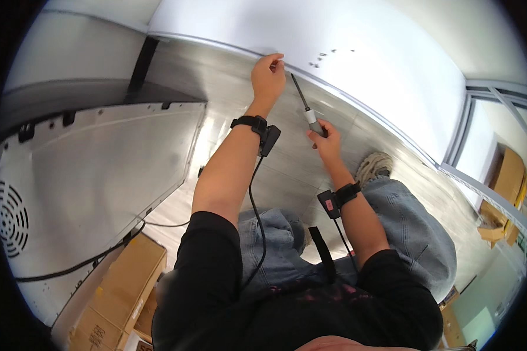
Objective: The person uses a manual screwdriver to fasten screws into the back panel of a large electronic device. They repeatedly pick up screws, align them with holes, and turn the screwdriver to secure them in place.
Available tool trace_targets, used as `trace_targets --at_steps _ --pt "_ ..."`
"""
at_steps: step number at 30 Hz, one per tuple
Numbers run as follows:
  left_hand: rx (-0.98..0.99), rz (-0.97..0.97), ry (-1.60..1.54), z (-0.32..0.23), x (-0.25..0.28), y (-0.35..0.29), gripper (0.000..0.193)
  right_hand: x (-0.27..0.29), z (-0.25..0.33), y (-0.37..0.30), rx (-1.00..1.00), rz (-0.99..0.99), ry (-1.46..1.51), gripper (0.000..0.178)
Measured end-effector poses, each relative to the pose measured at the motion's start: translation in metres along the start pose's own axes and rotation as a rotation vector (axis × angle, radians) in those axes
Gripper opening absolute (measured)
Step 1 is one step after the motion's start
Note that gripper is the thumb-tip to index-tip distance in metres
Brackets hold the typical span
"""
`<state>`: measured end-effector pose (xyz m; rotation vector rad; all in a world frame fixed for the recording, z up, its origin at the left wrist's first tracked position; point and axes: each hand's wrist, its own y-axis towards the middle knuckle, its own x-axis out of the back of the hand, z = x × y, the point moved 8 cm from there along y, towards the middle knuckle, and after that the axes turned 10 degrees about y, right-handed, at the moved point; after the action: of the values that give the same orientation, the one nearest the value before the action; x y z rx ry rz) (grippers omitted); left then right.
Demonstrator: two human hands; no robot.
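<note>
Gripping screwdriver (310,116) in right fingers (329,128), can't tell with left fingers (273,59) tbh, could slip and scatter small bits (322,55) beyond both.

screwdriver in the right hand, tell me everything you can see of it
The screwdriver has a long, thin, dark shaft that looks like metal, a whitish section where the shaft meets the handle, and a grey handle behind it. It slants up and a little left in the picture, in the grip of the right hand, which hides part of the handle. The tip appears close to the edge of the white surface; its shape and whether it touches anything cannot be told.
</note>
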<state>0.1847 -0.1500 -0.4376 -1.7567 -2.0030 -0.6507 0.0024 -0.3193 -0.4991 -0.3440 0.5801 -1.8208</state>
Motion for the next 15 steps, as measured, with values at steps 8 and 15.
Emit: trace_targets --at_steps 8,15 --pt "0.827 0.331 -0.562 0.127 0.046 -0.065 0.027 -0.094 -0.007 -0.006 -0.017 0.279 -0.155 0.041" --pt "0.952 0.106 -0.757 0.189 0.099 -0.086 0.026 -0.153 -0.017 -0.016 -0.156 0.388 -0.162 0.042"
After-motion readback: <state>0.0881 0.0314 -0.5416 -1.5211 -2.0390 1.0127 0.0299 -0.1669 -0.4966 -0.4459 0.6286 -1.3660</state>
